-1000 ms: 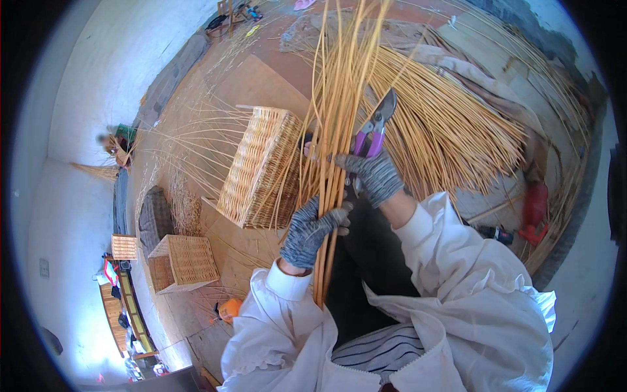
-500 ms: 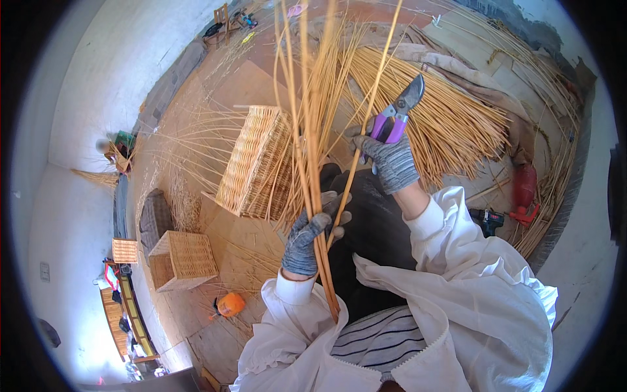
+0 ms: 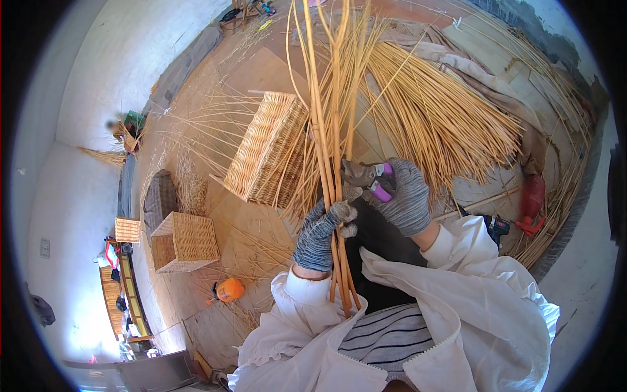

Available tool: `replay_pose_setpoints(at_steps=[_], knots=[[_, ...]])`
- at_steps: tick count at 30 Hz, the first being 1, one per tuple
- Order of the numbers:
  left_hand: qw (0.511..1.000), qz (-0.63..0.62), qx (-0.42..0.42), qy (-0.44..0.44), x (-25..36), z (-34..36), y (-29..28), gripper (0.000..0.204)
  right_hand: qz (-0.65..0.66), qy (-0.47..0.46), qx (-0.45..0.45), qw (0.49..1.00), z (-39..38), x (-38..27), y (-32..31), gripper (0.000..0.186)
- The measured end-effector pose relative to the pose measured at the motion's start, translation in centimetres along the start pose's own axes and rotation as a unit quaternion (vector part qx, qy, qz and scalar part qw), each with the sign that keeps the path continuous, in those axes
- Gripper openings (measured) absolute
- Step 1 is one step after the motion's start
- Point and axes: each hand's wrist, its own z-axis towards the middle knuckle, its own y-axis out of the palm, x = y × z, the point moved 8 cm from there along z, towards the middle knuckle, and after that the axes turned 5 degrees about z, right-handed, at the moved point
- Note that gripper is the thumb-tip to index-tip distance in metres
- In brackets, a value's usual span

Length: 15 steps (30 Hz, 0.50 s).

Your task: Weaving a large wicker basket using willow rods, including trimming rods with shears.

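Right now, a big fanned heap of cane spreads beyond my right hand, its nearer end loose and its far end partly lost behind what I'm holding. The rods in hand stand in front of me, running up from my jacket past my dark trousers. A few fork near the top, and their highest tips are cut off by the upper edge of view. Just left of them lies a basket with long unwoven ends splaying out; the rods hide part of its right side. A smaller basket sits farther left, its open end toward me.

The fingers of my left hand are clamped round the lower part of the rods, holding them in a loose bunch. Those of my right hand are wrapped on the purple handles of the shears, though the glove covers most of that grip. I judge I'm at the trimming step: the dark blades sit right up against the rods. I can't tell whether they're parted, or which rod, if any, lies between them. To my mind, the next move calls for a steady left hold, fingertips clear of the edge, and a firm squeeze on a single stem.
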Motion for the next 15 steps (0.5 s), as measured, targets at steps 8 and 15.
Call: replay_pose_setpoints(at_steps=[8, 15], knots=[[0.979, 0.15, 0.129, 0.052, 0.5, -1.4, -1.3, 0.023, -0.102, -0.059, -0.039, 0.992, 0.2, -1.9, -1.5, 0.065], [0.96, 0.202, 0.183, 0.059, 0.7, -2.2, -2.3, 0.029, -0.108, -0.019, -0.101, 0.989, -0.6, -1.2, -0.5, 0.063]])
